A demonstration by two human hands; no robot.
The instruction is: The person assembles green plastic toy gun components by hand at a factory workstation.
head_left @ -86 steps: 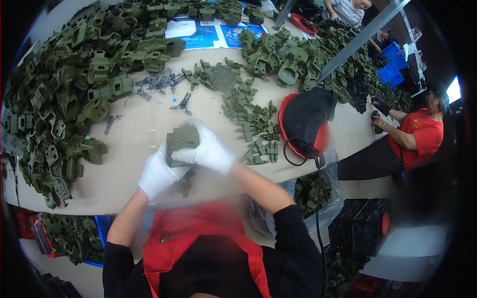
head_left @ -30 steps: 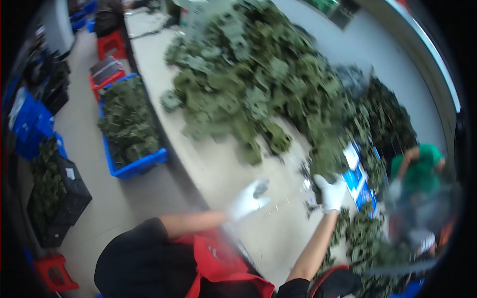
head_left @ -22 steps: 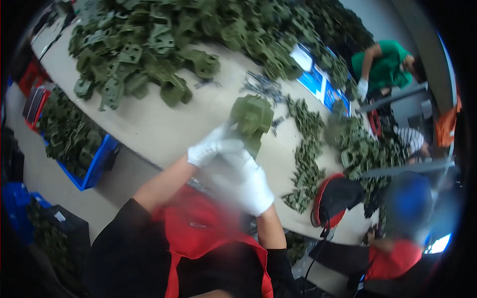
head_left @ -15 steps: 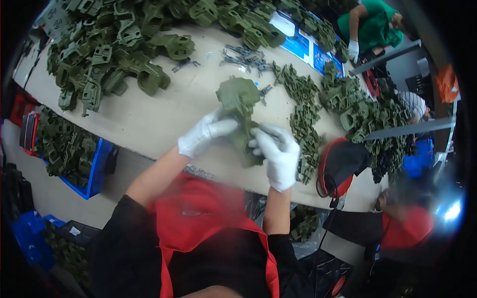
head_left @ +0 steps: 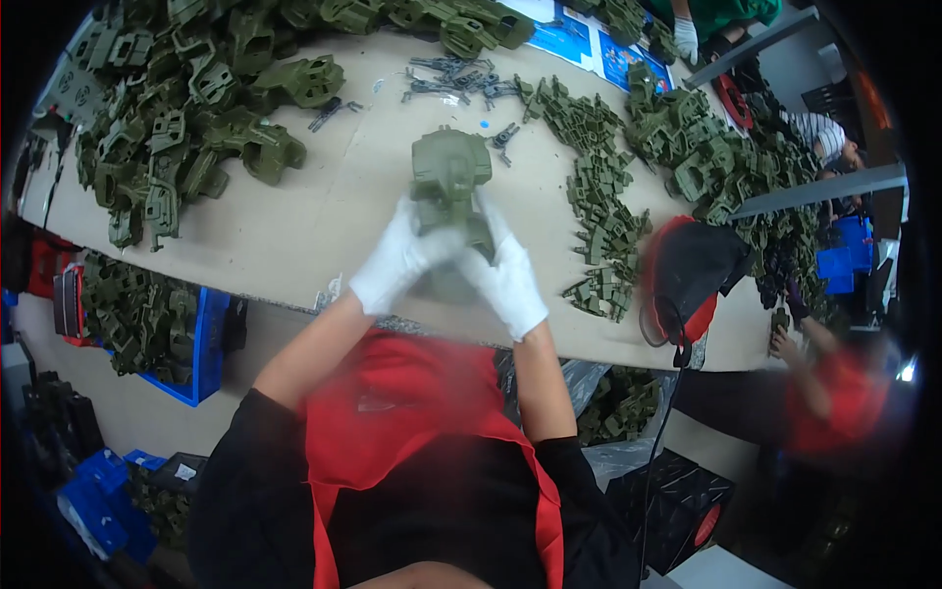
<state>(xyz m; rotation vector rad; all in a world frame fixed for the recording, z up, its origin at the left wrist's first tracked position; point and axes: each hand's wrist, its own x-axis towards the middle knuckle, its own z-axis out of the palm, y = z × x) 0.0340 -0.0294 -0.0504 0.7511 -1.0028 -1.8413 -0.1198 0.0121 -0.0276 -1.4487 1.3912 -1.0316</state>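
Both my hands, in white gloves, hold an olive-green moulded plastic shell [head_left: 451, 162] over the near side of the table. My left hand [head_left: 400, 260] closes on its left side, the fingers partly blurred. My right hand [head_left: 508, 283] grips the right side, its fingers partly hidden by the shell. The shell's wide end points away from me, and its lower part is smeared by motion. Just beyond it lie small dark grey plastic parts [head_left: 503, 140], with a loose cluster of grey parts [head_left: 461, 80] farther off.
Green shells [head_left: 250, 142] are heaped at the left. Small green parts [head_left: 594, 167] run down the right side, beside a black-and-red cloth item [head_left: 699, 260] with a cord. A blue crate [head_left: 208, 344] of green parts stands below left. Co-workers sit at the right.
The shell has turned so its wide end faces away more squarely. My right hand has shifted left and lower against it, nearer my left hand. The whole view has shifted slightly.
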